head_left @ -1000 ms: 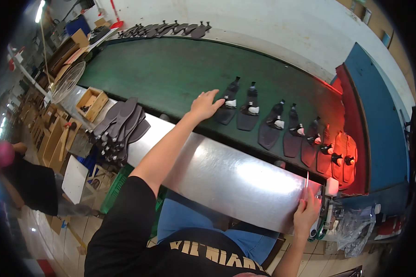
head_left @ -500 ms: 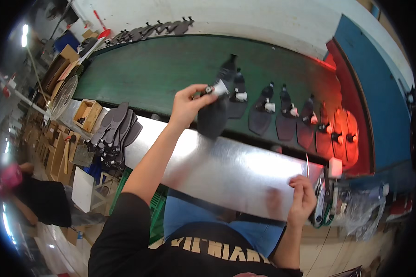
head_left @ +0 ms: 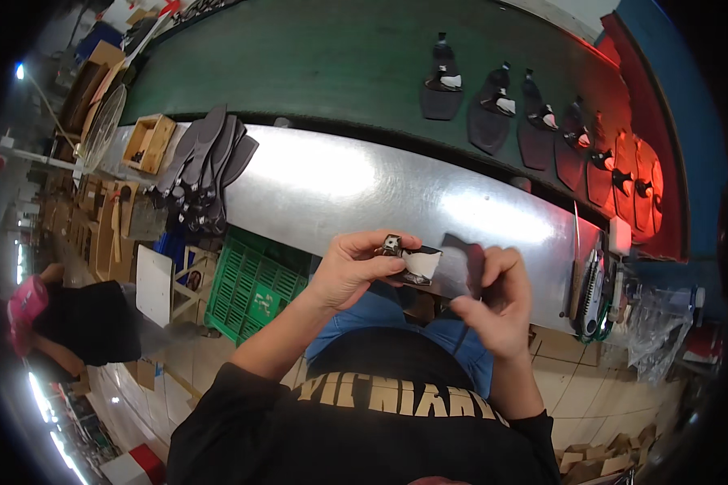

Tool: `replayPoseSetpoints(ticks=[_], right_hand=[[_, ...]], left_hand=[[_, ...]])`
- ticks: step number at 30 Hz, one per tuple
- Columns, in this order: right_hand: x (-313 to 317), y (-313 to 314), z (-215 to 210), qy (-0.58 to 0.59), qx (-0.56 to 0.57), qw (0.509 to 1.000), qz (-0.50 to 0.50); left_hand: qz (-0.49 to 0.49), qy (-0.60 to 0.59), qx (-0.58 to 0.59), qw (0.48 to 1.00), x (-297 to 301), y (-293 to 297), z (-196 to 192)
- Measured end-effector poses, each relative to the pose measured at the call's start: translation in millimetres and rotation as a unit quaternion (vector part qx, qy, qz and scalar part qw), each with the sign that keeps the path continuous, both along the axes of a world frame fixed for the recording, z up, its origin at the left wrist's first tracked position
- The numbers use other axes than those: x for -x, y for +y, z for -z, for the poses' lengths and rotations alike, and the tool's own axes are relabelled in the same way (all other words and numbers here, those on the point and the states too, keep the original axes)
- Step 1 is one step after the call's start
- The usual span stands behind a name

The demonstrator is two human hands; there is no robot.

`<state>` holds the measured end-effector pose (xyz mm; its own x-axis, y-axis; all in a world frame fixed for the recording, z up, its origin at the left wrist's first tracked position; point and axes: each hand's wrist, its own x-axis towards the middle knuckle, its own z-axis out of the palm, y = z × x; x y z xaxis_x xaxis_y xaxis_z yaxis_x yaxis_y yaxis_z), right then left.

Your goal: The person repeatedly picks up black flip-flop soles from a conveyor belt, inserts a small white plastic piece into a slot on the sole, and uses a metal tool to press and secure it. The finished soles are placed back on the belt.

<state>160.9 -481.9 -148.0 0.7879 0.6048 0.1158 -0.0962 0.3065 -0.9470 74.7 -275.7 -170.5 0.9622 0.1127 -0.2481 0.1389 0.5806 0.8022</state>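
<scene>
In front of my body, above the metal ledge's near edge, I hold a dark sandal part (head_left: pixel 422 266) with a white patch and a small metal fitting. My left hand (head_left: pixel 356 267) pinches it between thumb and fingers near the fitting. At its right end, a dark, motion-blurred flap (head_left: pixel 472 271) runs to my right hand (head_left: pixel 500 303), whose curled fingers and thumb close round it. Similar sandal parts with white patches (head_left: pixel 491 109) lie in a row on the green belt (head_left: pixel 299 73), the rightmost ones under red light.
The shiny metal ledge (head_left: pixel 315 174) carries a pile of dark soles (head_left: pixel 210 166) and a wooden box (head_left: pixel 148 144) at left. A pointed tool (head_left: pixel 576 267) and a utility knife (head_left: pixel 592 295) sit at its right end. A green crate (head_left: pixel 255 283) stands below; another person (head_left: pixel 77 327) is at far left.
My left hand has brought the sandal part from over the belt down toward my body. My right hand has moved left from the ledge's right end to meet it. The view has tilted down.
</scene>
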Motion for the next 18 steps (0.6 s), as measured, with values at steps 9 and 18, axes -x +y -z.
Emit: replayPoseSetpoints(ticks=[9, 18], right_hand=[[23, 2, 5, -0.063, 0.133, 0.988, 0.044], [22, -5, 18, -0.166, 0.127, 0.977, 0.048]], left_hand=[[-0.001, -0.028, 0.026, 0.999, 8, -7, 11], [0.009, -0.081, 0.033, 0.996, 3, -12, 10]])
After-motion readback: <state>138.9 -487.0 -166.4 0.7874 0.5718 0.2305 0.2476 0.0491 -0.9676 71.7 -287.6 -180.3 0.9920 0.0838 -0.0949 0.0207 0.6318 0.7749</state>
